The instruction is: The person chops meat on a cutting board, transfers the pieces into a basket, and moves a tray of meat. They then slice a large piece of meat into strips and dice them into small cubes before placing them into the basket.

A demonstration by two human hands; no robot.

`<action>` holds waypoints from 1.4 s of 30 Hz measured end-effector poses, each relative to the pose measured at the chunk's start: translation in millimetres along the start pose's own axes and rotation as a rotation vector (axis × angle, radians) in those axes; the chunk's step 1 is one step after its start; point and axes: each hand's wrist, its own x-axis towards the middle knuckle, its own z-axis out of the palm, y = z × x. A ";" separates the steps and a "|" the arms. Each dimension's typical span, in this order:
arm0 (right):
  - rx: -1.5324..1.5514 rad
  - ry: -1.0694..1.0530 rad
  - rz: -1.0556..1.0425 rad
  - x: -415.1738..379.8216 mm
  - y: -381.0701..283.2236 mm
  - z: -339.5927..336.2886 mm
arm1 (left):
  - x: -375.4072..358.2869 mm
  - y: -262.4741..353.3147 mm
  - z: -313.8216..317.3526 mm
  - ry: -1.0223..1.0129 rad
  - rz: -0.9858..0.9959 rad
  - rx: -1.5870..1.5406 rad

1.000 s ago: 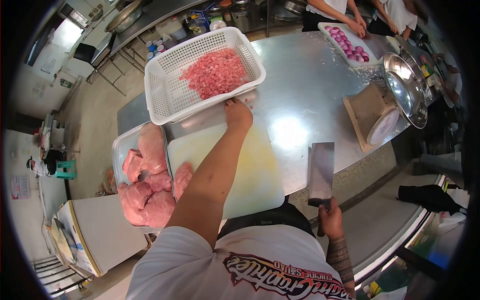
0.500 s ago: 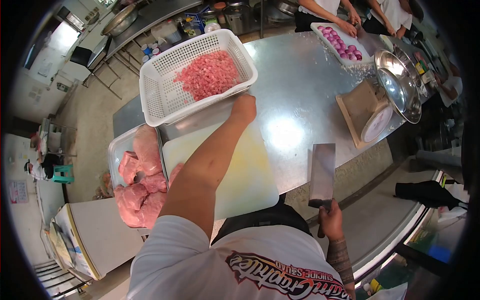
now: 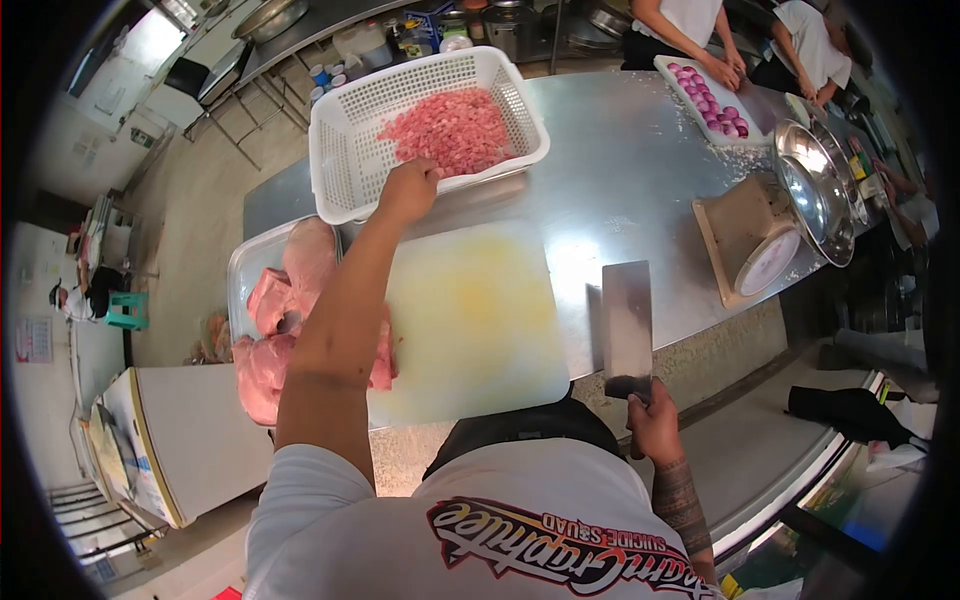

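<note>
My left hand (image 3: 410, 190) is closed at the near rim of a white perforated plastic basket (image 3: 345, 150), fingertips partly hidden. Inside the basket lies a heap of small diced pink meat (image 3: 455, 125). My right hand (image 3: 655, 425) grips the handle of a cleaver (image 3: 627, 315), its broad blade pointing away from me beside the table's front edge. A white cutting board (image 3: 480, 310) lies in front of me, with a piece of raw meat (image 3: 384, 350) at its left side, partly behind my forearm. Left of it, large raw meat chunks (image 3: 268, 300) fill a tray (image 3: 238, 265).
On the steel table (image 3: 590, 150) stand a dial scale (image 3: 745, 235) with a shiny metal pan (image 3: 815, 190) at the right and a white tray of peeled purple onions (image 3: 710, 105) at the far side. Two people work there. A white chest (image 3: 200, 430) stands at the left.
My left hand has moved left along the basket's near rim, from its right part toward the middle. The cleaver has shifted slightly left in my right hand. The view has turned a little.
</note>
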 end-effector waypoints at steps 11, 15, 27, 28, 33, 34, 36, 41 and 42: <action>-0.551 -0.171 -0.295 28.8 -26.6 46.6 | -113.7 -2.6 -6.7 0.327 0.182 -0.048; -0.687 -0.201 -0.317 25.4 -47.6 49.2 | -158.1 -43.0 -14.7 0.220 -0.006 -0.045; -0.779 -0.255 -0.270 11.3 -54.5 59.8 | -300.3 -75.0 -53.2 -0.188 -0.506 -0.313; -0.825 -0.278 -0.312 16.0 -60.4 66.1 | -301.8 -72.9 -46.3 -0.170 -0.513 -0.277; -0.864 -0.367 -0.483 43.1 -80.0 100.8 | -287.6 -8.8 4.5 -0.051 -0.577 -0.246; -0.876 -0.366 -0.504 46.6 -83.5 106.0 | -284.4 0.4 14.4 -0.026 -0.585 -0.277; -0.890 -0.364 -0.544 53.2 -89.6 112.3 | -276.3 10.8 21.1 -0.082 -0.585 -0.214; -0.950 -0.373 -0.579 62.8 -103.7 120.8 | -280.8 39.4 3.6 0.123 -0.064 0.068; -0.941 -0.392 -0.579 61.8 -105.2 123.1 | -277.5 35.8 6.6 0.083 0.040 0.067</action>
